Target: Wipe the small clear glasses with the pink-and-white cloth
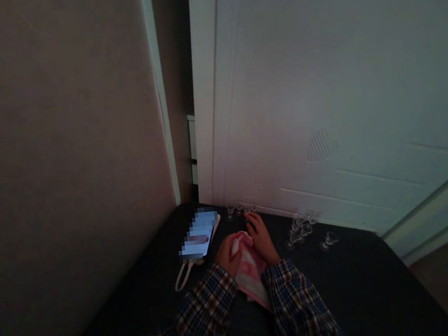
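Note:
My left hand [228, 257] is closed on a pink and white cloth [246, 271], which hangs down between my forearms. Just right of the cloth, my right hand [261, 240] points away from me, its fingers partly bent and apart. No object can be made out in them in this dim light. Beyond its fingertips several tiny clear stemmed glasses [231, 211] stand along the back edge. Off to the right is a cluster of similar small glasses [301, 227], with another glass [329, 241] lying tilted or on its side beside it.
Left of my hands a lit phone [199, 236] rests on the dark tabletop [362, 286], with a white strap loop [183, 276] at its near end. A white panel [319, 85] with embossed hearts rises behind the table. A plain wall [70, 130] borders the left side.

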A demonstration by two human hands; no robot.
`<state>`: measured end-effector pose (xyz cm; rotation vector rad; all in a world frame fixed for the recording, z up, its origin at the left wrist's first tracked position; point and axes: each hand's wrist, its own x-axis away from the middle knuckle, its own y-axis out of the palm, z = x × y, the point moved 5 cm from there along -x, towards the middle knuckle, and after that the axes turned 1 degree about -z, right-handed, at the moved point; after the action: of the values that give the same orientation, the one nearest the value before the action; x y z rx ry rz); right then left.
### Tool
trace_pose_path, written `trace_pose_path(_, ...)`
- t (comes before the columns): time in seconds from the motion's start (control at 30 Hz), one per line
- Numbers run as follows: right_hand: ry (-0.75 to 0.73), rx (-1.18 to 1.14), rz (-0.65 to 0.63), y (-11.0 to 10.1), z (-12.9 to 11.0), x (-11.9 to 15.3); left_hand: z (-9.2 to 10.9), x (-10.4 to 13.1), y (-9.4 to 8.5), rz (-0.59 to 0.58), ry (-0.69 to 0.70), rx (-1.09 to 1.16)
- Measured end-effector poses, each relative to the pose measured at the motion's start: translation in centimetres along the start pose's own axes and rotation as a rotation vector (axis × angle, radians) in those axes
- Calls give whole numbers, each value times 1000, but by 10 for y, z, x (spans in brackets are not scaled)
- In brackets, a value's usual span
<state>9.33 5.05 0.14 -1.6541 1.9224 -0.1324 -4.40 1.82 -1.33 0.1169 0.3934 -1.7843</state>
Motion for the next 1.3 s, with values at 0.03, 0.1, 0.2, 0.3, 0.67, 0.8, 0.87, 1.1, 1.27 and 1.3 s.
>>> trace_pose_path(0.03,2,5,-2,-3,-5,6,-1,0,0,-3,3,4)
trace_pose_path(0.1,10,12,-4,-12,-18,21,-3,-1,0,-9,3,19)
trace_pose_path(0.2,-24,13,34,-35,-44,45,-5,0,0,8,-13,47)
trace_pose_path(0.3,-44,4,75,-58,-66,65,-4,1,2,23,-50,95)
trace_pose_path(0.67,75,-99,-86,-40,-55,83,-24,-5,5,-89,-346,693)
trace_pose_path(0.8,143,-39,23,-50,-47,85,-11,5,24,-293,-394,865)
trace_pose_path(0.87,190,6,50,-55,-45,87,-2,12,30,-359,-368,862)
trace_pose_path(1.1,125,74,-24,-49,-47,88,13,25,32,-429,-411,678)
trace_pose_path(1.27,133,73,-23,-50,-46,89,17,26,33,-422,-399,628)
trace_pose_path(1.3,133,73,-25,-50,-46,89,17,26,34,-413,-394,615)
